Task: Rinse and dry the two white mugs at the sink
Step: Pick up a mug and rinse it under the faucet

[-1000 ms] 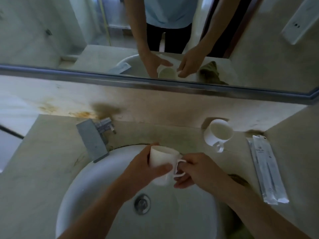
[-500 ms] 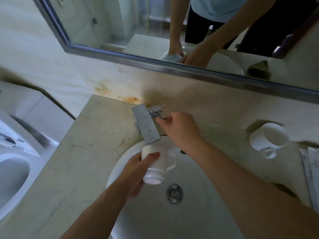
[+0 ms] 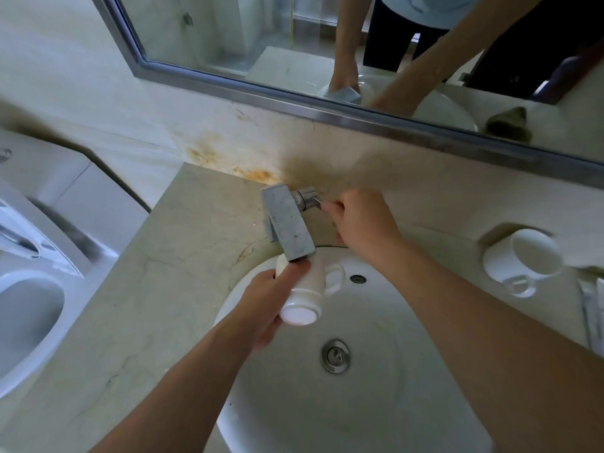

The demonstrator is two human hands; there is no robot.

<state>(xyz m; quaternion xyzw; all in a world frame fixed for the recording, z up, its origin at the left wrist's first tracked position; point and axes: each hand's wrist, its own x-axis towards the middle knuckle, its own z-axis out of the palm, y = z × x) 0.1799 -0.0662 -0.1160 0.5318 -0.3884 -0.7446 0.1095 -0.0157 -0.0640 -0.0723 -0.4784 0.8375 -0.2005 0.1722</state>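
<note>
Broadly, largest to smallest:
Countertop [image 3: 183,289]: beige marbled stone that surrounds the basin, with rust-coloured stains where it meets the back wall.
Mirror [image 3: 228,40]: metal-framed, above the counter; it reflects the person's arms.
Sink [image 3: 376,403]: round white basin set into the counter, drain [image 3: 335,355] near its middle.
Faucet [image 3: 289,225]: flat grey spout that reaches out over the basin's rear edge; I cannot see any water flowing.
Right hand [image 3: 362,223]: fingertips pinched on the faucet's small lever [image 3: 310,197].
Left hand [image 3: 268,305]: wrapped around the held mug.
Held mug [image 3: 305,294]: white, tilted with its base toward the camera, mouth tucked under the spout tip, handle to the right.
Second mug [image 3: 523,259]: white, on the counter right of the basin, near the wall, touched by neither hand.
</note>
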